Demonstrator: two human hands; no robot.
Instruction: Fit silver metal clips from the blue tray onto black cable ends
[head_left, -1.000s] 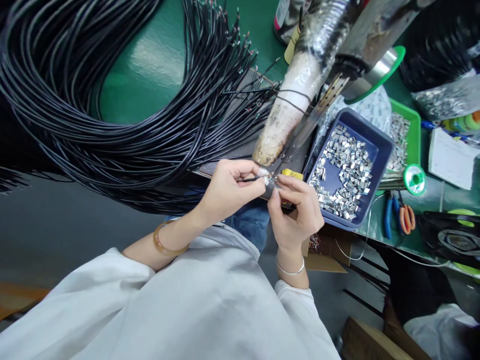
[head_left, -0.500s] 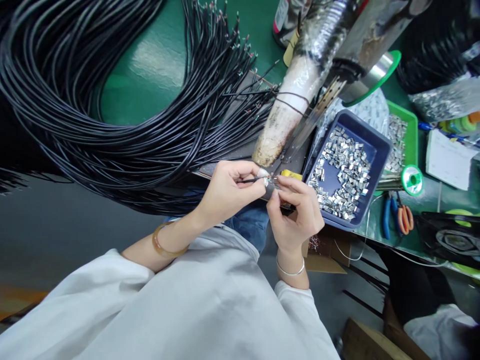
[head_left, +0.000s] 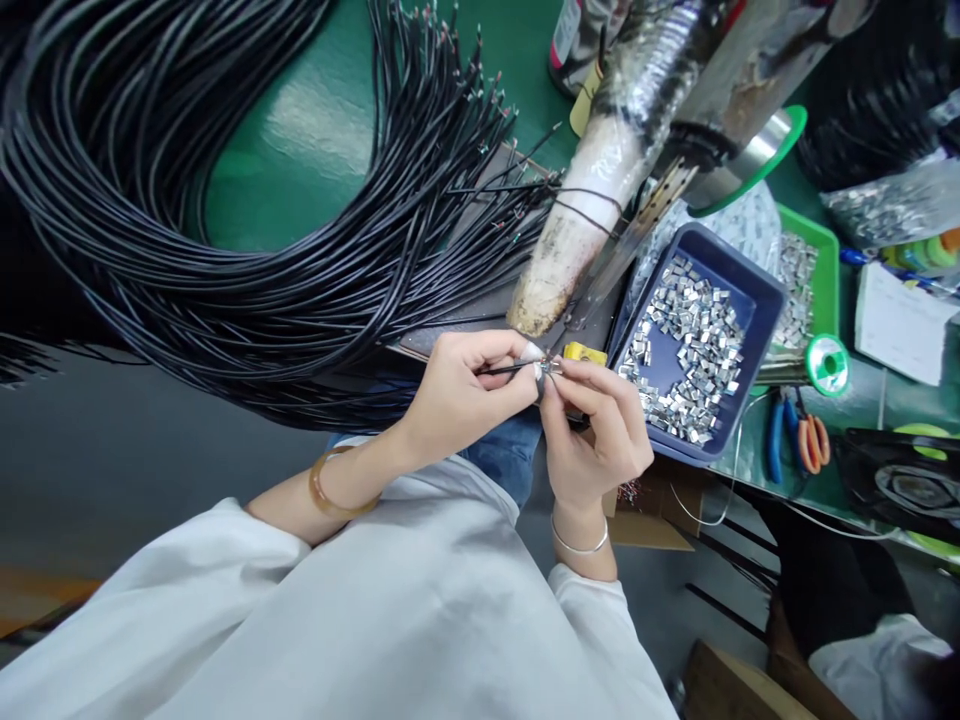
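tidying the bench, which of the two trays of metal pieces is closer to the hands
The dark blue tray, beside the right hand; the green tray lies beyond it, farther away.

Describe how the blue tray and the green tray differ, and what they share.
The blue tray is dark; the green tray is bright. The blue tray lies nearer the right hand, the green tray farther off. The blue tray shows almost whole, the green tray only in part. Both hold small silvery pieces.
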